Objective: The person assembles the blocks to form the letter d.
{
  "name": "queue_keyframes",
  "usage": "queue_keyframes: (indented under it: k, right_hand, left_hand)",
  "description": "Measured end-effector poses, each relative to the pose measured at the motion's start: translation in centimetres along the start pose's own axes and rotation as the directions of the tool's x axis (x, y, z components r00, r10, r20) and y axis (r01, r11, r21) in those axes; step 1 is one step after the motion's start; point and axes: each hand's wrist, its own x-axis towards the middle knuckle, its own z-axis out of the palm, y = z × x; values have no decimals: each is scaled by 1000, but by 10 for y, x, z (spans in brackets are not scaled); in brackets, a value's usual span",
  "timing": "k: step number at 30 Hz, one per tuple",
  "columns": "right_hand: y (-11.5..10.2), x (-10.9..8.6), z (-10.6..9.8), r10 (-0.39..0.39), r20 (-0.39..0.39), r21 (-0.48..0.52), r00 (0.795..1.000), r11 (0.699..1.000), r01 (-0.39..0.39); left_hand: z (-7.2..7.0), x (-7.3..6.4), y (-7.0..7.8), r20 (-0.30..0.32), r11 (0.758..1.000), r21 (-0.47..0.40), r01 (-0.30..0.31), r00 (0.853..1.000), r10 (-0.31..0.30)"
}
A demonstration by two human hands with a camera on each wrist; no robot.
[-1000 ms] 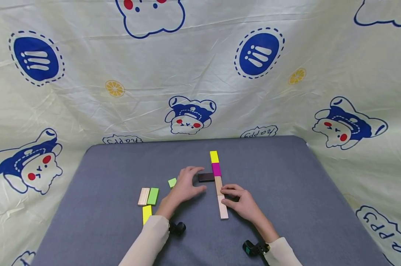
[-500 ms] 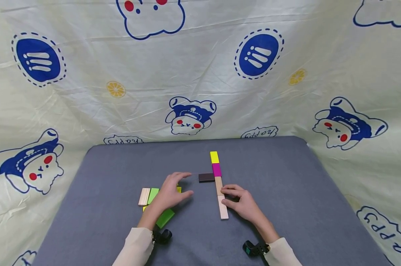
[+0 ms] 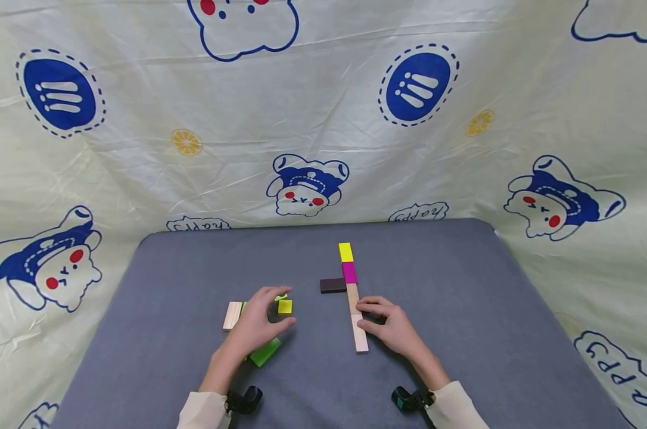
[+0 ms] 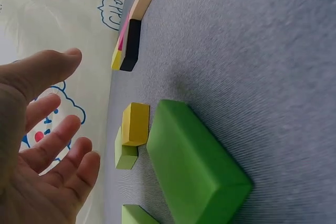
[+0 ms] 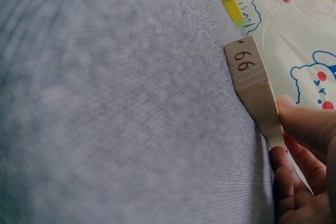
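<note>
Right hand [image 3: 390, 322]: thumb and fingertips touch the right side of a straight row of blocks without closing round it; the thumb lies against the nearest wooden block [image 3: 360, 336], the fingers against the second wooden block [image 3: 352, 299]. Left hand [image 3: 256, 316]: thumb and fingers spread apart, holding nothing, above a loose group of blocks.

Writing: the near end of the nearest wooden block bears two dark figures, legible as 66, or 99 if turned about. The pale backdrop cloth [image 3: 323, 107] repeats the word "happy" within blue outlines.

Materials and shapes: the wooden blocks are plain, with visible grain and squared edges. Beyond them, in line, lie a magenta block [image 3: 350, 273] and, farthest, a yellow block [image 3: 345, 252]. A black block [image 3: 332, 286] lies crosswise on the row's left, its end meeting it near the magenta–wood joint. About the left hand are a short yellow piece [image 3: 285, 307], a light green piece [image 3: 282, 297] just behind it, a flat green block [image 3: 264, 353] set obliquely, and pale grained wood [image 3: 232, 316]; the hand hides part of this group. The grey tabletop [image 3: 463, 310] has a finely ribbed fabric texture. The backdrop, creased and slightly glossy, carries cartoon animals and orange slices.
</note>
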Motion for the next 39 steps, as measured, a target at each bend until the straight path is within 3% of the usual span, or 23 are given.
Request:
queue_keyframes:
  k: [9,24,31,39]
  right_hand:
    - [-3,1,-1,-15,10,-1,1000,1000,15]
    - [-5,2,-3,-21,1,5,1000,1000,21]
    - [-5,1,-4,-10,4,2,1000,1000,10]
    - [-4,-1,-2,-12,5,-2,1000,1000,12]
  left_hand:
    - [-1,-19,-3,-96,995,62,77,993,-71]
    - [13,-51,-14,-164,988,116,106,983,-87]
    - [10,-55,-21,-140,982,136,134,983,-115]
    - [15,-54,-24,-120,980,181,82,991,-60]
